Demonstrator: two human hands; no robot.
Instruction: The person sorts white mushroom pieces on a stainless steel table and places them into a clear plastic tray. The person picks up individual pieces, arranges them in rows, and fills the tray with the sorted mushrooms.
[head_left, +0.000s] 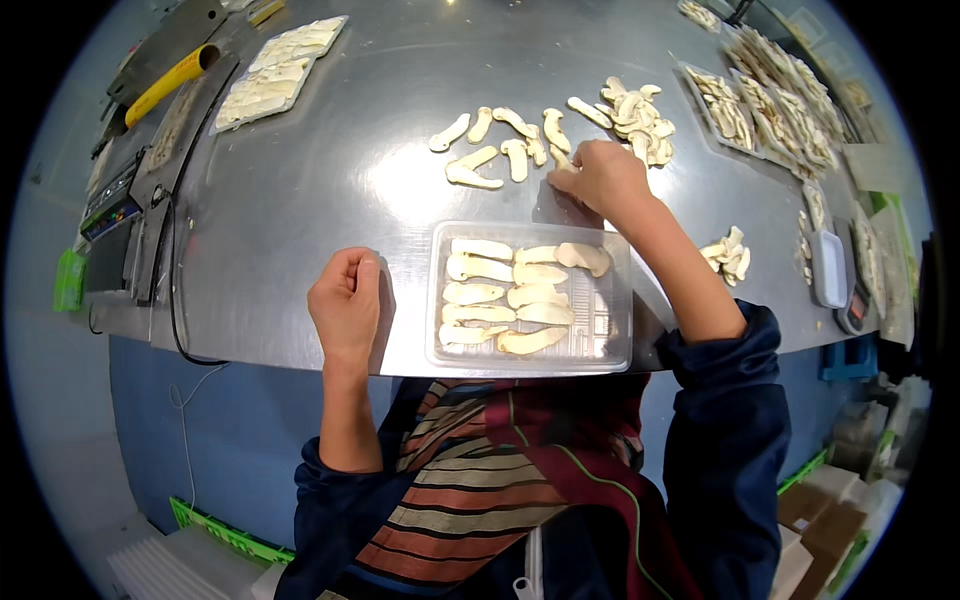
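My right hand (611, 178) reaches over the steel table with thumb and fingertips closed on a mushroom slice (559, 157), part of which the fingers hide. Loose mushroom slices (515, 159) lie spread to its left, and a heaped pile of slices (637, 116) sits just beyond it. My left hand (345, 300) rests as a loose fist on the table, with nothing visible in it. Between my forearms, near the table edge, is a clear plastic tray (529, 363). Pale slices (480, 268) lie in it in two columns, with bare ribbed floor at its right side.
Two filled trays (270, 82) stand at the far left, beside a machine with a yellow tube (169, 84). Several filled trays (780, 112) crowd the right side. A small slice pile (727, 256) and a scale (853, 307) with a white tray (829, 268) are nearer.
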